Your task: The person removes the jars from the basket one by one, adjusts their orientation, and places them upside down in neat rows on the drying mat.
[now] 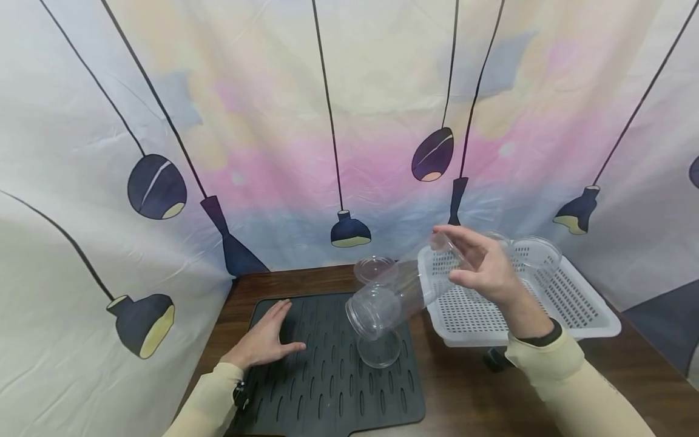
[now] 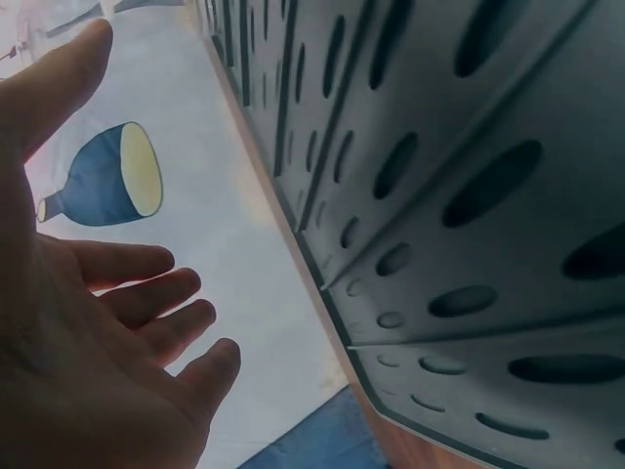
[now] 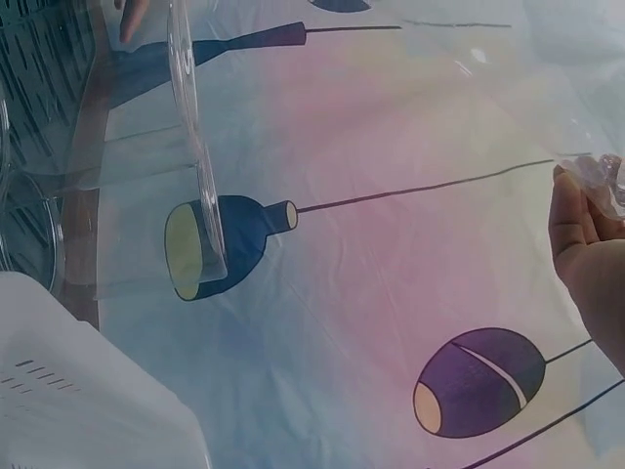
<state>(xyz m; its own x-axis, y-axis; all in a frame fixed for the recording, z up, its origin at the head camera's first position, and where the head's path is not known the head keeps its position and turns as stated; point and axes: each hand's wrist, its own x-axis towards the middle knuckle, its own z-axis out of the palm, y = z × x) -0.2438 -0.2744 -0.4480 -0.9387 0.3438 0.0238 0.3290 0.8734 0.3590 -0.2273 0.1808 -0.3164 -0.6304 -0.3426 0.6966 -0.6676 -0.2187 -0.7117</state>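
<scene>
My right hand (image 1: 487, 267) pinches the upper end of a tilted clear plastic container (image 1: 406, 285), its wide round end pointing down and left above the dark mat. I cannot tell whether it is one piece or several nested together. In the right wrist view, fingertips of that hand (image 3: 588, 234) hold clear plastic (image 3: 594, 182) at the right edge. Below the raised container, a clear round container (image 1: 379, 352) rests on the mat; another (image 1: 374, 264) stands behind. Fingers extended and thumb apart, my left hand (image 1: 264, 340) hovers by the mat's left side, holding nothing.
The dark slotted mat (image 1: 327, 388) lies on a brown wooden table (image 1: 453, 388). At right stands a white perforated basket (image 1: 584, 303) with clear containers (image 1: 537, 252) in it. A cloth printed with hanging lamps (image 1: 382, 121) hangs behind the table.
</scene>
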